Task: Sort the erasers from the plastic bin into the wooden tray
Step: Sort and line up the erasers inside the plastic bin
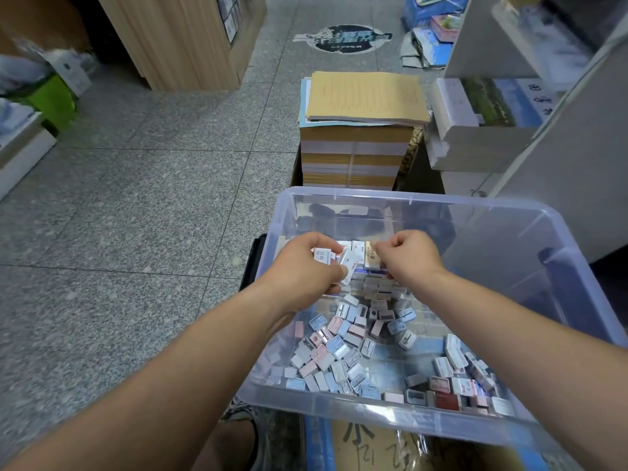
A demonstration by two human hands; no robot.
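Picking step, centre frame: the left hand (306, 270) grips several erasers (323, 257) over the bin (509, 212). The right hand (409, 256) has curled fingers, and I cannot tell what they hold. Loose erasers fill the lower bin. Next, probably, they go to the tray, which I cannot make out.

plastic bin (373, 418) open above, paper stack (353, 154) close behind, bare floor (136, 205) left
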